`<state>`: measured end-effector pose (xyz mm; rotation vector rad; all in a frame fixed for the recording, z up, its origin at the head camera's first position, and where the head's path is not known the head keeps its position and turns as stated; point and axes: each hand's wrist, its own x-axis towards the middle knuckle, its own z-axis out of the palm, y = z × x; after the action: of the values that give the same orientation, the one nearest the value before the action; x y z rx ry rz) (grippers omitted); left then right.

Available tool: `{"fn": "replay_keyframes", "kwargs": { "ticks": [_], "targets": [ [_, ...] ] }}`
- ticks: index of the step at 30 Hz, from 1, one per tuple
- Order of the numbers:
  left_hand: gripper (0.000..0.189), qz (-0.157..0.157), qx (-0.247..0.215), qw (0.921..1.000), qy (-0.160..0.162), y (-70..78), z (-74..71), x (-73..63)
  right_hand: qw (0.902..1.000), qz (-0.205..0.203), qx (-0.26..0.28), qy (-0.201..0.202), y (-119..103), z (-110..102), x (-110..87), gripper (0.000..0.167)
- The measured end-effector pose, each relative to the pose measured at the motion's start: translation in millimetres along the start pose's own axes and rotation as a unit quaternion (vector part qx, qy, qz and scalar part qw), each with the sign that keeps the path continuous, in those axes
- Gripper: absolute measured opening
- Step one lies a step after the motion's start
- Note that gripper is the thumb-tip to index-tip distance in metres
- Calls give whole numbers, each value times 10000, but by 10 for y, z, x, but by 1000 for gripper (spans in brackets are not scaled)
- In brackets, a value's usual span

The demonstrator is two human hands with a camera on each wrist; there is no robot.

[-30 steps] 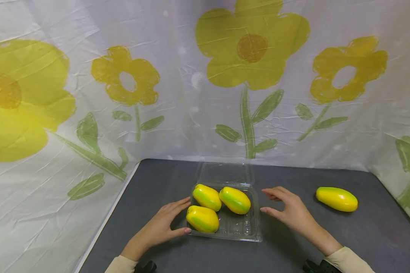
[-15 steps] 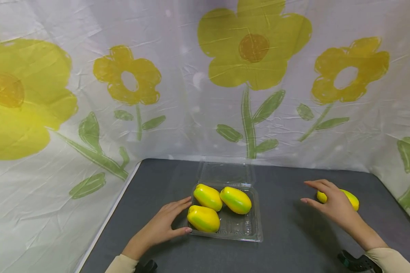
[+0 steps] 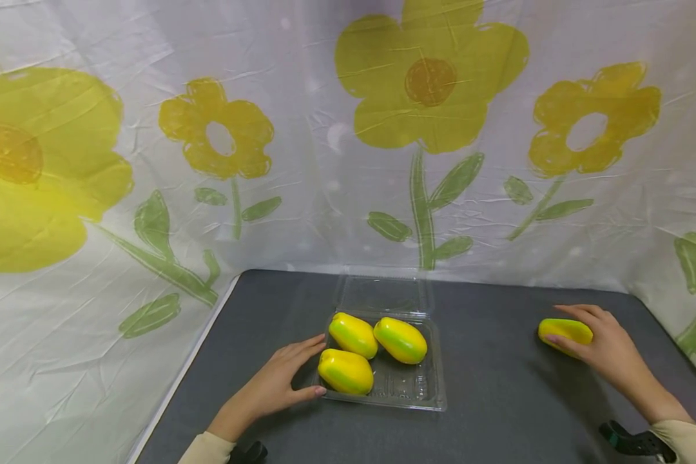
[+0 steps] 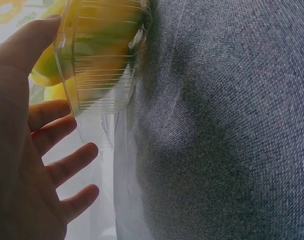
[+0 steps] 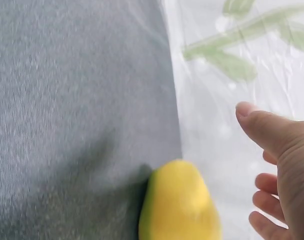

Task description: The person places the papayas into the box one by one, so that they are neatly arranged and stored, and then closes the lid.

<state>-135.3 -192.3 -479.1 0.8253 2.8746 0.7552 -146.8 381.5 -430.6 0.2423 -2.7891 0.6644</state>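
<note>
A clear plastic clamshell box (image 3: 403,390) lies open on the table with three glossy yellow-green papayas (image 3: 354,335) in its tray. At the box's left side rests my left hand (image 3: 275,380), its thumb and fingers spread along the rim; the left wrist view shows the thumb (image 4: 34,37) at the rim and fingers extended. My right hand (image 3: 606,345) reaches around another papaya (image 3: 565,330) on the right of the table, covering its right end. In the right wrist view, the thumb (image 5: 262,125) stands apart from that papaya (image 5: 182,205), and the fingers are loosely bent.
The box's clear lid (image 3: 385,293) lies folded back toward the rear of the dark grey table (image 3: 487,380). Behind it hangs a white curtain (image 3: 313,212) printed with yellow flowers, which also borders the table's left and right sides.
My right hand has moved right, from beside the box to the lone papaya, and now partly covers it. My left hand and the box have stayed in place.
</note>
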Motion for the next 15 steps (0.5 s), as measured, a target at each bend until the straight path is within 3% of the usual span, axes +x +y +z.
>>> {"fn": "replay_keyframes", "kwargs": {
  "ticks": [15],
  "targets": [
    [83, 36, 16, 10000, 35, 3, -3, -7, 9987, 407, -284, -109, 403, 24, -38, 75]
  ]
}}
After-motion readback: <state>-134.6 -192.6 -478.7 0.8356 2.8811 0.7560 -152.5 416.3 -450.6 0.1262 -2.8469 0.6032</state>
